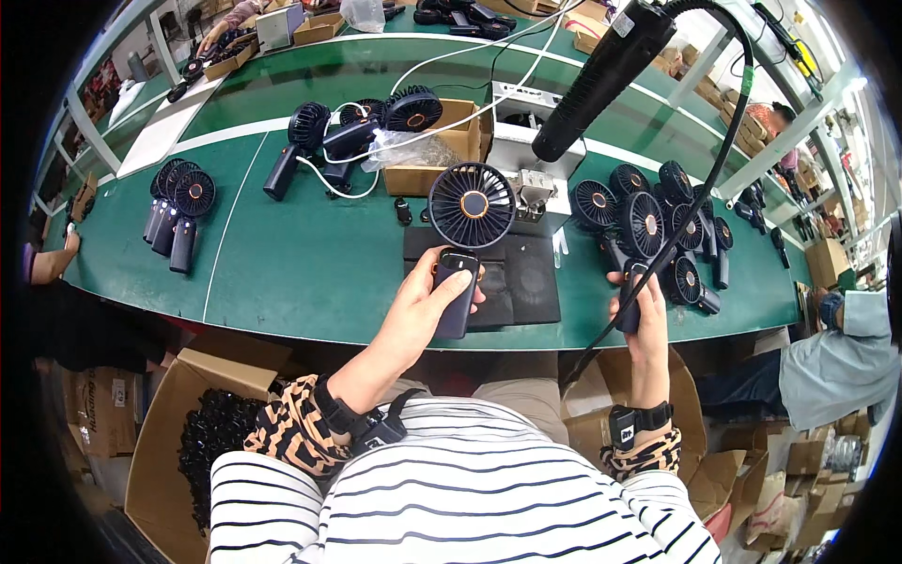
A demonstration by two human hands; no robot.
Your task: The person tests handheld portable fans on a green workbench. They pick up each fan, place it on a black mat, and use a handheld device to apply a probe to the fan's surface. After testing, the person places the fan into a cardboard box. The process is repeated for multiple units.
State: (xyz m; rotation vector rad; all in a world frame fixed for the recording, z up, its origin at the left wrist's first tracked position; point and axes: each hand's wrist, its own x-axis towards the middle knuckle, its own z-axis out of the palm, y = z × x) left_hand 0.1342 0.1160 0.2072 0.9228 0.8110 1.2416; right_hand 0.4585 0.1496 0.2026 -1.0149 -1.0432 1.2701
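My left hand (411,308) is closed around the dark handle of a handheld fan (472,207), thumb on the handle's front. The fan's round grille with an orange-ringed hub points up, over a black mat (534,282). At the right, my right hand (648,324) grips the handle of a second handheld fan (644,226), at the near side of a cluster of similar fans (689,226). A black cable passes in front of that handle. Behind the first fan stands a grey machine with a metal fixture (536,191).
A black cylindrical tool (606,75) hangs above the green table (244,254). More fans (185,202) lie at the left. An open carton (427,179) holds clear plastic bags. Below the table, a carton (155,461) contains small black parts. Another person's hand (70,242) is at the far left.
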